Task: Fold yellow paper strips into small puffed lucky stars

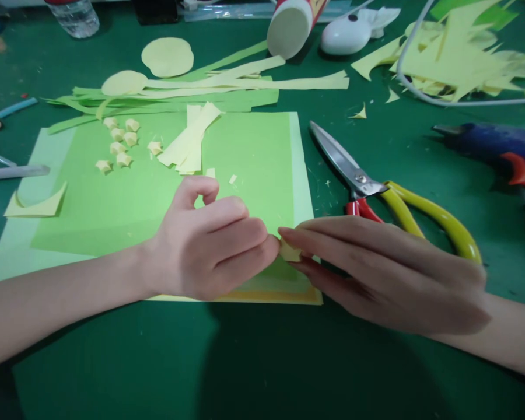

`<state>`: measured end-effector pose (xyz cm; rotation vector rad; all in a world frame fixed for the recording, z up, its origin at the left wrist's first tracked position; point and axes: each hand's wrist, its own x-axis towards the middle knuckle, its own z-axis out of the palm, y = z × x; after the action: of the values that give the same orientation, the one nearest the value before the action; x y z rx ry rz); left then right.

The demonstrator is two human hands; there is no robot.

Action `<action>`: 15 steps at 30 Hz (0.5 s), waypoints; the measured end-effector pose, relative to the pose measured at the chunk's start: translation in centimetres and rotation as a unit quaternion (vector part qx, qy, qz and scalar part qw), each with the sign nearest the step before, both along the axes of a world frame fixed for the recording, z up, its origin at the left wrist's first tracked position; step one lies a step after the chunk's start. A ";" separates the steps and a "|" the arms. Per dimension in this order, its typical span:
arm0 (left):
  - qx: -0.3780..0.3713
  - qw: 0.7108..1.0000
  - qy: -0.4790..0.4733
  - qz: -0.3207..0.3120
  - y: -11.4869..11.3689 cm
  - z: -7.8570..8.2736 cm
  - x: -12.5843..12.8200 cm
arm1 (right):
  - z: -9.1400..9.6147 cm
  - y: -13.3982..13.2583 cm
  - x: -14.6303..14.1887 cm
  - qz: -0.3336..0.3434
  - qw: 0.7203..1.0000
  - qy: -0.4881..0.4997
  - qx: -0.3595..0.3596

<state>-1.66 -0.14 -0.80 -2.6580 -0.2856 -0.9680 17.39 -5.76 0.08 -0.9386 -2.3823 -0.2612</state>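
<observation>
My left hand (210, 245) and my right hand (389, 274) meet over the near edge of a green paper sheet (126, 192). Both pinch a small folded pale yellow paper piece (290, 252) between their fingertips; most of it is hidden by the fingers. Several small yellow folded paper stars (120, 143) lie on the far left part of the sheet. A bundle of pale yellow paper strips (191, 140) rests near the sheet's far edge.
Scissors (376, 189) with yellow handles lie right of the sheet. A blue glue gun (494, 149) sits at far right. Green and yellow strips and discs (167, 56), yellow offcuts (455, 58), a tipped tube (291, 26), a white device (347, 32) and a bottle (76, 16) lie beyond.
</observation>
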 end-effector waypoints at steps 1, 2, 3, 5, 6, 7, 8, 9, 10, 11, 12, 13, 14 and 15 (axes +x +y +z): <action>0.008 1.000 -0.001 -0.019 0.0 0.0 -0.1 | -0.1 0.0 0.0 0.007 1.000 0.001 -0.004; 0.014 0.999 -0.001 -0.039 0.1 0.0 -0.2 | -0.2 0.1 0.0 0.016 1.000 0.003 -0.009; 0.020 0.998 -0.001 -0.059 0.2 0.0 -0.2 | -0.2 0.2 0.0 0.029 0.999 0.005 -0.012; 0.021 0.996 0.004 -0.088 0.3 -0.1 -0.4 | -0.4 0.3 0.1 0.054 0.998 0.005 -0.022; 0.020 0.995 0.007 -0.098 0.3 -0.1 -0.4 | -0.4 0.4 0.2 0.064 0.998 0.006 -0.026; 0.020 0.994 0.009 -0.108 0.4 -0.2 -0.5 | -0.4 0.4 0.3 0.070 0.997 0.005 -0.030; 0.019 0.993 0.010 -0.118 0.4 -0.2 -0.5 | -0.5 0.5 0.3 0.074 0.997 0.006 -0.033; 0.019 0.992 0.014 -0.126 0.5 -0.3 -0.5 | -0.5 0.5 0.3 0.079 0.996 0.006 -0.036; 0.018 0.991 0.019 -0.132 0.5 -0.3 -0.5 | -0.4 0.5 0.3 0.082 0.996 0.006 -0.038; 0.017 0.990 0.021 -0.135 0.5 -0.3 -0.4 | -0.4 0.6 0.3 0.085 0.996 0.008 -0.039; 0.016 0.990 0.021 -0.137 0.5 -0.3 -0.4 | -0.3 0.6 0.2 0.084 0.996 0.011 -0.039; 0.015 0.991 0.018 -0.135 0.5 -0.2 -0.4 | -0.2 0.6 0.2 0.077 0.996 0.013 -0.038; 0.014 0.991 0.015 -0.130 0.4 -0.2 -0.3 | -0.1 0.7 0.1 0.068 0.997 0.016 -0.033; 0.013 0.992 0.010 -0.124 0.4 -0.1 -0.3 | 0.0 0.7 0.1 0.056 0.998 0.019 -0.024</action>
<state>-1.94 0.29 -0.95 -2.7224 0.0627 -1.0080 17.48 -5.07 0.05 -0.8201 -2.4058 -0.1415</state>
